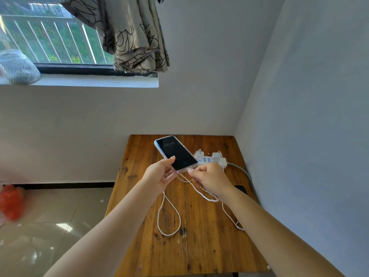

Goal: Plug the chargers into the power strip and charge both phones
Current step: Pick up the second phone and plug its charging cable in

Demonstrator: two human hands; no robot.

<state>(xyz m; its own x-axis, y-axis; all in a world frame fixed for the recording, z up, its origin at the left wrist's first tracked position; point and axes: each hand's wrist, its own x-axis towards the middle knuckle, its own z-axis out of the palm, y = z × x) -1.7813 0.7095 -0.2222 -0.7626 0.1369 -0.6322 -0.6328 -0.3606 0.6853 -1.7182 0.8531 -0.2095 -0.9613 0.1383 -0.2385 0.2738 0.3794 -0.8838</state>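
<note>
My left hand (161, 175) holds a phone (176, 152) in a clear case above the wooden table (199, 246); its dark screen shows a clock. My right hand (211, 179) pinches the plug end of a white cable (169, 218) at the phone's bottom edge. A white power strip (209, 159) lies at the back of the table with two white chargers (216, 155) plugged in. A second dark phone (240, 188) lies by the right wall, mostly hidden behind my right wrist.
The table stands in a corner, with walls at its back and right. A second white cable (229, 216) loops across the table. The strip's grey cord (242, 169) runs off the right edge. Tiled floor (50, 216) lies to the left, under a window with a curtain.
</note>
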